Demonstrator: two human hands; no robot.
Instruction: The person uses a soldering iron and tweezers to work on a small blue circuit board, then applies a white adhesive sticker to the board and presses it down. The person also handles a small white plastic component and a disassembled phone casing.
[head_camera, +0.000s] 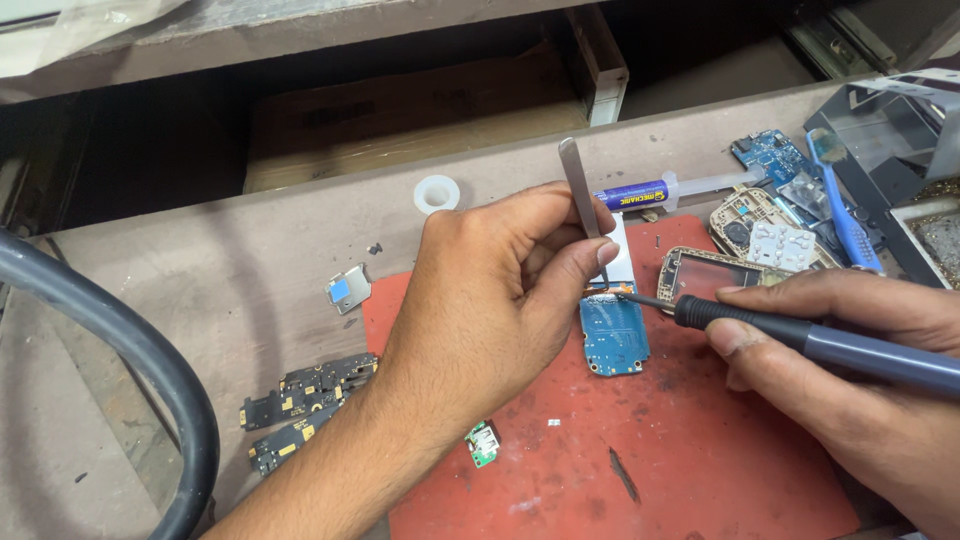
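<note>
The left hand (500, 290) is pinching a pair of steel tweezers (583, 195) between thumb and forefinger, fingers closed tight on the shafts, and the tips are coming down right at the top edge of the small blue circuit board (614, 335) — that board is our landmark, lying flat on the red work mat (700, 450). The right hand (850, 370) is coming in from the board's right side, fingers wrapped firmly round the grey handle of a soldering iron (800, 335), held low and nearly level, probably so the fine tip can slide in under the tweezers. Tip and tweezer points are meeting at the same spot on the board's upper edge, where a white ribbon strip (618, 255) is running up and away from it; the tweezers seem to be steadying that joint while the iron is working it. So the board itself is sitting just below the left fingertips and just left of the right thumb, touched only by the tools. Beyond the board, a syringe (680, 188) with a blue label is lying on the grey bench (250, 250), and a phone frame (700, 270) is resting just to the board's right. Well off to the board's left — dark connector boards (305, 395) near the wrist, and a small green module (482, 442) below it.
</note>
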